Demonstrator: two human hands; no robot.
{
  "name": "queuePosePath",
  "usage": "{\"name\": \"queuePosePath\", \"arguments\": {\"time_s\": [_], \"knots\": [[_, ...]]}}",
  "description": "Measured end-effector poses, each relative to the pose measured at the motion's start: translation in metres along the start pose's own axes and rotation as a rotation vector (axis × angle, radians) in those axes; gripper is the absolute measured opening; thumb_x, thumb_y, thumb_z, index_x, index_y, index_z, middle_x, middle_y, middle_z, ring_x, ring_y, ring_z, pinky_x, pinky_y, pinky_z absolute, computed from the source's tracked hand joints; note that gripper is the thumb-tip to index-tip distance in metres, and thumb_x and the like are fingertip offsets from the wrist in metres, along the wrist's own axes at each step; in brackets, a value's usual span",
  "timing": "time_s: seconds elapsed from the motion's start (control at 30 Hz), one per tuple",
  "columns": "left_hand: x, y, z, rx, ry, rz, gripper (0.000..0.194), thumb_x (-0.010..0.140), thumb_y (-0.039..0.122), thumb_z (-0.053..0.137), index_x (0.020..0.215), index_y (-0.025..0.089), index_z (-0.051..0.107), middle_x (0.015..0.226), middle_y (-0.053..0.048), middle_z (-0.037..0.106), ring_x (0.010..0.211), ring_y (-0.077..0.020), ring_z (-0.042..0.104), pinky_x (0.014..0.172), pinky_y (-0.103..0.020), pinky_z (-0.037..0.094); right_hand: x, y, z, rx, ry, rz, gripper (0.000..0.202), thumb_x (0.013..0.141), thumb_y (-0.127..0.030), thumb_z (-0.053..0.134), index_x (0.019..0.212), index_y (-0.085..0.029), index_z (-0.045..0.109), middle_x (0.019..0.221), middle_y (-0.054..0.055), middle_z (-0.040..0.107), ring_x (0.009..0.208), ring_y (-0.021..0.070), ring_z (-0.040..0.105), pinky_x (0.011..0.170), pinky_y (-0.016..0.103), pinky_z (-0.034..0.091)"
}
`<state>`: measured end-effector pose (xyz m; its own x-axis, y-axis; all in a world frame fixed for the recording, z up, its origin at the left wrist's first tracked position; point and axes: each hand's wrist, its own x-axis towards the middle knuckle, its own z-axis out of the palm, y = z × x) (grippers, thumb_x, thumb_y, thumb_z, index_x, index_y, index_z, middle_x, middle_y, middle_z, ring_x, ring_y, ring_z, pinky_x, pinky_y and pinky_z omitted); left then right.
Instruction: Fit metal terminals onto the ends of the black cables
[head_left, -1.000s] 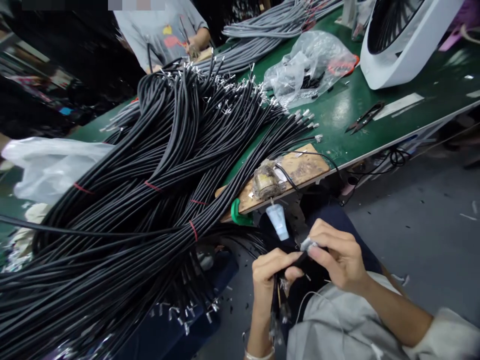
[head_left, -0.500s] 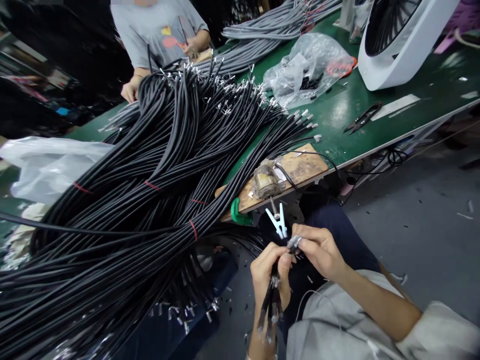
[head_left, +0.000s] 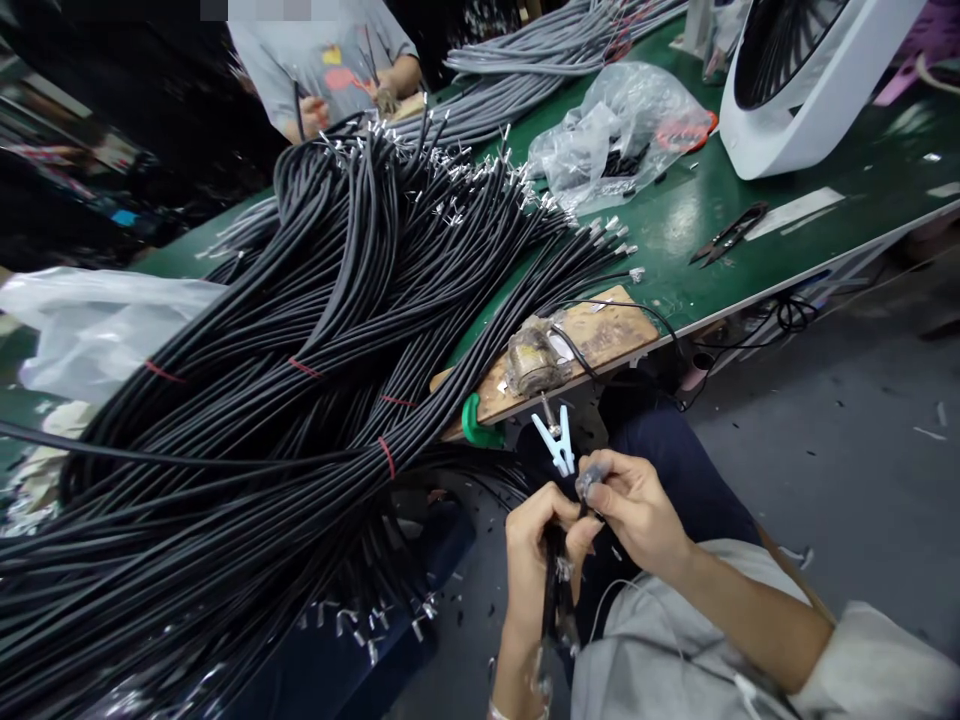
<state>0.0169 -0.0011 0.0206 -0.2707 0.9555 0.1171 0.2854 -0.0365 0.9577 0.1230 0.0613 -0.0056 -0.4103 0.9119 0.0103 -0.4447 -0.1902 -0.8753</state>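
Note:
My left hand (head_left: 531, 550) is closed around a few black cables (head_left: 553, 600) whose ends hang down past the wrist. One cable end rises from its fingertips towards my right hand (head_left: 636, 510). My right thumb and fingers pinch that end at a grey piece (head_left: 589, 478), perhaps its shielding or stripped wires; the detail is too small to tell. Just beyond the fingers, a light blue clothespin-like clip (head_left: 556, 442) sits on the shaft of a small motor (head_left: 534, 358), apart from both hands.
Large bundles of black cables (head_left: 330, 300) tied with red bands cover the left. The motor rests on a wooden board (head_left: 611, 330) beside a green clamp (head_left: 478, 424). Snips (head_left: 727, 235), a plastic bag (head_left: 600, 125) and a white fan (head_left: 802, 130) stand right. A co-worker (head_left: 322, 60) sits opposite.
My right fingers have shifted their pinch on the grey cable end, and the left fingers sit slightly lower round the cables. The co-worker's hand has lifted from the far bundle.

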Motion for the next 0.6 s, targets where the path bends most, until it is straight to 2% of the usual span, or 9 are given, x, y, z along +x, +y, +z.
{"name": "queuePosePath", "arguments": {"time_s": [0.1, 0.13, 0.17, 0.2, 0.27, 0.37, 0.47, 0.53, 0.6], "knots": [[0.001, -0.004, 0.0, -0.017, 0.026, -0.02, 0.026, 0.082, 0.027, 0.068, 0.062, 0.015, 0.057, 0.056, 0.003, 0.051, 0.049, -0.0086, 0.047, 0.05, -0.02, 0.035, -0.004, 0.002, -0.001, -0.339, 0.123, -0.427, 0.009, 0.083, -0.014, 0.065, 0.076, -0.019, 0.063, 0.071, 0.002, 0.057, 0.067, 0.0149, 0.052, 0.061, 0.028, 0.044], [0.001, -0.006, -0.001, -0.018, 0.013, -0.033, 0.021, 0.083, 0.025, 0.067, 0.066, 0.015, 0.061, 0.057, 0.003, 0.052, 0.048, -0.008, 0.047, 0.048, -0.02, 0.035, -0.003, 0.001, -0.003, -0.441, 0.144, -0.576, 0.011, 0.081, -0.009, 0.064, 0.078, -0.019, 0.065, 0.075, 0.003, 0.06, 0.07, 0.0159, 0.052, 0.065, 0.03, 0.044], [0.001, -0.007, -0.003, -0.026, -0.006, -0.041, 0.017, 0.085, 0.024, 0.065, 0.07, 0.015, 0.065, 0.057, 0.002, 0.053, 0.045, -0.0074, 0.047, 0.046, -0.02, 0.034, -0.002, -0.001, -0.006, -0.502, 0.135, -0.667, 0.013, 0.08, -0.006, 0.063, 0.08, -0.02, 0.066, 0.077, 0.004, 0.061, 0.072, 0.0165, 0.052, 0.067, 0.031, 0.044], [0.002, -0.007, -0.005, -0.041, -0.031, -0.042, 0.016, 0.086, 0.024, 0.063, 0.073, 0.015, 0.067, 0.058, 0.002, 0.054, 0.044, -0.007, 0.046, 0.044, -0.019, 0.033, -0.001, -0.003, -0.008, -0.504, 0.084, -0.676, 0.013, 0.08, -0.007, 0.063, 0.081, -0.019, 0.066, 0.078, 0.005, 0.062, 0.073, 0.0167, 0.052, 0.068, 0.032, 0.044], [0.003, -0.006, -0.008, -0.078, -0.063, -0.016, 0.019, 0.087, 0.027, 0.063, 0.073, 0.015, 0.069, 0.059, 0.0, 0.057, 0.045, -0.0076, 0.047, 0.045, -0.02, 0.034, 0.004, -0.008, -0.013, -0.325, -0.099, -0.451, 0.006, 0.084, -0.017, 0.064, 0.078, -0.018, 0.064, 0.075, 0.004, 0.059, 0.07, 0.0156, 0.051, 0.064, 0.03, 0.043], [0.008, -0.001, -0.008, -0.122, -0.042, 0.027, 0.024, 0.082, 0.034, 0.069, 0.068, 0.015, 0.067, 0.062, -0.001, 0.058, 0.053, -0.0104, 0.049, 0.052, -0.023, 0.036, 0.012, -0.015, -0.017, 0.116, -0.338, 0.123, 0.028, 0.08, -0.04, 0.071, 0.073, -0.015, 0.06, 0.067, 0.001, 0.052, 0.06, 0.0112, 0.047, 0.054, 0.024, 0.038], [0.012, 0.003, -0.005, -0.122, -0.004, 0.025, 0.023, 0.08, 0.033, 0.071, 0.067, 0.016, 0.064, 0.062, 0.0, 0.055, 0.057, -0.011, 0.047, 0.055, -0.024, 0.035, 0.024, -0.021, -0.024, 0.279, -0.449, 0.547, 0.035, 0.069, -0.04, 0.078, 0.067, -0.013, 0.056, 0.057, -0.004, 0.045, 0.048, 0.0051, 0.036, 0.047, 0.02, 0.027], [0.012, 0.002, -0.003, -0.108, 0.006, 0.023, 0.021, 0.079, 0.029, 0.072, 0.066, 0.016, 0.062, 0.062, 0.001, 0.053, 0.057, -0.0108, 0.047, 0.055, -0.024, 0.035, 0.035, -0.024, -0.03, 0.209, -0.477, 0.653, 0.033, 0.067, -0.035, 0.079, 0.062, -0.012, 0.055, 0.05, -0.007, 0.041, 0.044, 0.0033, 0.03, 0.044, 0.019, 0.021], [0.011, 0.0, -0.002, -0.096, 0.019, 0.042, 0.019, 0.077, 0.025, 0.074, 0.065, 0.016, 0.061, 0.062, 0.002, 0.052, 0.058, -0.0107, 0.047, 0.055, -0.023, 0.035, 0.048, -0.027, -0.033, 0.095, -0.418, 0.612, 0.033, 0.065, -0.034, 0.079, 0.059, -0.013, 0.055, 0.046, -0.008, 0.041, 0.042, 0.0032, 0.029, 0.042, 0.02, 0.019]]}}
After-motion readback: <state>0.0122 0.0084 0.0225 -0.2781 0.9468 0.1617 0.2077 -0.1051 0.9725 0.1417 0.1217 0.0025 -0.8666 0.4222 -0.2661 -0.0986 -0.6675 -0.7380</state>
